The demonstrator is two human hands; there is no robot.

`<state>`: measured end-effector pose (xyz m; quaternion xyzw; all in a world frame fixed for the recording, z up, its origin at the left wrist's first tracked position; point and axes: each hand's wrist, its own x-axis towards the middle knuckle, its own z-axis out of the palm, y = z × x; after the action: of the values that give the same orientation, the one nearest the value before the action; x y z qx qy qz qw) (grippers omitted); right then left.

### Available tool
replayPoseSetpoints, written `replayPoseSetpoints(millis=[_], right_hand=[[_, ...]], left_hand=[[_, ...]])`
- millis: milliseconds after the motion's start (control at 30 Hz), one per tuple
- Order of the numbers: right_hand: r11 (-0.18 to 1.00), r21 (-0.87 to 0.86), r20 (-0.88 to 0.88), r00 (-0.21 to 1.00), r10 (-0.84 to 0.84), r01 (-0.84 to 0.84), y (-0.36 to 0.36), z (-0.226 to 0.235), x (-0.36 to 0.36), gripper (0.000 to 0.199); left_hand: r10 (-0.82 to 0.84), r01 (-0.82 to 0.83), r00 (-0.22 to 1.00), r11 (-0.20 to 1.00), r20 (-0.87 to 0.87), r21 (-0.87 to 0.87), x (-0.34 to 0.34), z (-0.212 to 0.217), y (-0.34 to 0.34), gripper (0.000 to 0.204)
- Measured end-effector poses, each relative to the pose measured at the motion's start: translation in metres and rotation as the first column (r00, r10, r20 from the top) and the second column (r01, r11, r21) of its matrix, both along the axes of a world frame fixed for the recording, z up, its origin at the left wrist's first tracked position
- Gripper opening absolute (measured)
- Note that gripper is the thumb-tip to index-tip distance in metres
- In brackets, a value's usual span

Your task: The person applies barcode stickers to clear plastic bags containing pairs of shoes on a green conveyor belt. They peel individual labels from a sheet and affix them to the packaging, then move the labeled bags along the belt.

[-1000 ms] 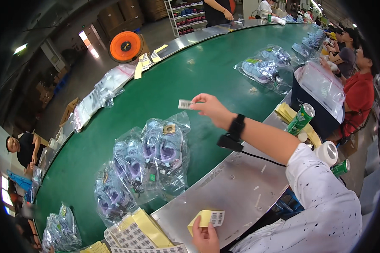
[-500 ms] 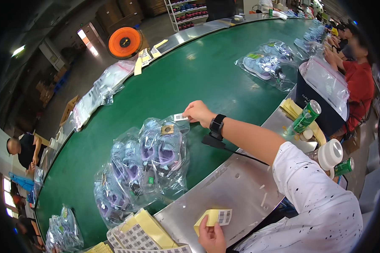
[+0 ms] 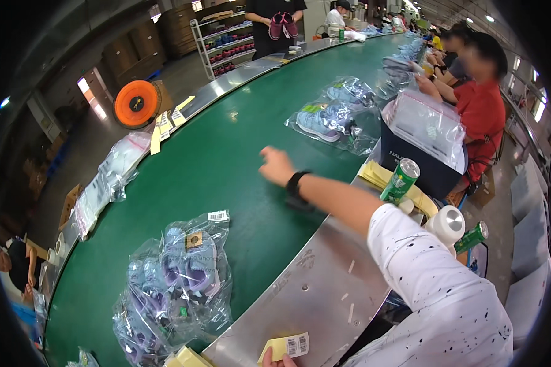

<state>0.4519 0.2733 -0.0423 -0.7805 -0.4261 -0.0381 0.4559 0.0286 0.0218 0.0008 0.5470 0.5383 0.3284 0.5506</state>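
My right hand (image 3: pixel 276 165) hovers over the green conveyor belt (image 3: pixel 214 165), blurred, with nothing in it and a black watch on the wrist. Clear bags of purple shoes (image 3: pixel 187 275) lie on the belt well to its lower left. A white barcode sticker (image 3: pixel 217 216) sits on the top corner of the nearest bag. At the bottom edge my left hand (image 3: pixel 280 361) pinches a yellow label sheet (image 3: pixel 286 347) with a barcode sticker on it, above the steel table (image 3: pixel 312 293).
Two green cans (image 3: pixel 400 180), a white tape roll (image 3: pixel 445 224) and a dark bin (image 3: pixel 422 165) of plastic bags stand to the right. More bagged shoes (image 3: pixel 333 116) lie farther up the belt. A person in a red shirt (image 3: pixel 487 110) works beside the bin.
My right hand put the white sticker on the shoe bag, let it go and drew back up the belt. The bags have shifted toward the lower left.
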Motion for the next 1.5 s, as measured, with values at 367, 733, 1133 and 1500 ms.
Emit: replayPoseSetpoints(millis=[367, 733, 1133, 1500], right_hand=[[0.759, -0.573, 0.472, 0.882, -0.005, 0.310, -0.091, 0.016, 0.151, 0.025], [0.274, 0.040, -0.219, 0.259, 0.941, -0.961, -0.172, 0.089, -0.180, 0.025], [0.466, 0.098, -0.539, 0.347, 0.768, -0.879, -0.261, 0.048, -0.230, 0.018], [0.447, 0.155, -0.284, 0.393, 0.874, -0.881, -0.258, 0.051, -0.235, 0.012]], left_hand=[[-0.064, 0.067, 0.997, 0.996, -0.042, 0.066, -0.005, -0.012, 0.004, 0.036], [0.047, -0.021, 0.959, 0.995, 0.279, -0.096, 0.005, 0.009, 0.008, 0.035], [0.022, -0.028, 0.997, 0.996, 0.073, 0.084, 0.006, 0.038, -0.009, 0.020], [-0.082, 0.074, 0.992, 0.994, 0.094, 0.082, 0.000, 0.034, -0.006, 0.023]])
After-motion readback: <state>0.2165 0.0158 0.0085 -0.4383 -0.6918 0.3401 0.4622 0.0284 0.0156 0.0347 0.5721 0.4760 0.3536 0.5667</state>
